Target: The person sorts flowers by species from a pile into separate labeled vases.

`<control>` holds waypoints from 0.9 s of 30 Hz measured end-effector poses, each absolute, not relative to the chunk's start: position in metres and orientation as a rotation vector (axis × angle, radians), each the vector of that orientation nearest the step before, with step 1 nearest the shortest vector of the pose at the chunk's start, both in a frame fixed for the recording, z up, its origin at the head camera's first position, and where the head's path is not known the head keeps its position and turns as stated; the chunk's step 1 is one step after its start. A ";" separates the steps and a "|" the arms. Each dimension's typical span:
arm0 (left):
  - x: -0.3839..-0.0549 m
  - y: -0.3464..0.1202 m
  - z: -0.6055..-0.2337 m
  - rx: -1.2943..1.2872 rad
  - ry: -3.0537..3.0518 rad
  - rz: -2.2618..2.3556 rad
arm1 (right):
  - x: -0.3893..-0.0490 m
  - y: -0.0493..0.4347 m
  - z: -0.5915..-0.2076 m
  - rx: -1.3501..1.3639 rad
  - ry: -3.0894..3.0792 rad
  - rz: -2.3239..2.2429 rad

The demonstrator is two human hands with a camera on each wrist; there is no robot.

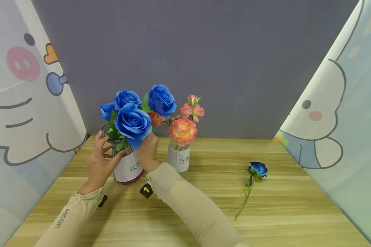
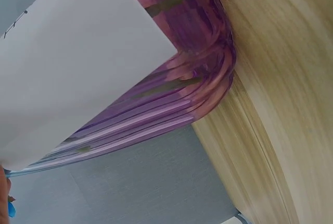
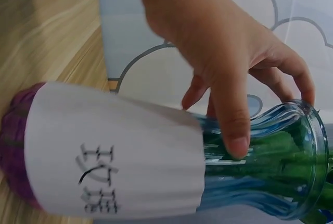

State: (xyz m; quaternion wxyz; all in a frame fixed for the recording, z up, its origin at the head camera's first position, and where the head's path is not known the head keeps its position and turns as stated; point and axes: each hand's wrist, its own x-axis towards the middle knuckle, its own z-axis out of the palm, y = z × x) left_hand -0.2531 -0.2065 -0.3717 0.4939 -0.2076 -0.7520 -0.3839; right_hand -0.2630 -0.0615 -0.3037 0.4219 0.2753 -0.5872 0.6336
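Observation:
A ribbed glass vase (image 1: 123, 168), blue-green at the neck and purple at the base (image 2: 208, 73), stands upright with a white paper label (image 3: 114, 151). My left hand (image 1: 102, 161) holds its neck, thumb (image 3: 237, 130) in front and fingers up by the rim. Blue roses (image 1: 133, 121) with green leaves fill the mouth; another blue rose (image 1: 162, 100) leans to the right. Close at the vase's right side, my right hand (image 1: 148, 151) is curled just under the roses, gripping a blue rose by its stem; its fingertips are hidden behind petals.
A second labelled vase (image 1: 178, 157) with pink-orange flowers (image 1: 182, 131) stands just right of my right hand. One small blue flower (image 1: 258, 169) lies on the wooden table (image 1: 216, 164) further right. A grey panel (image 1: 204, 51) closes the back, with cartoon-printed sheets at both sides.

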 end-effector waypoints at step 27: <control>-0.252 -0.204 -0.371 -0.450 -1.809 -0.919 | -0.225 0.095 -0.348 0.991 -2.481 1.829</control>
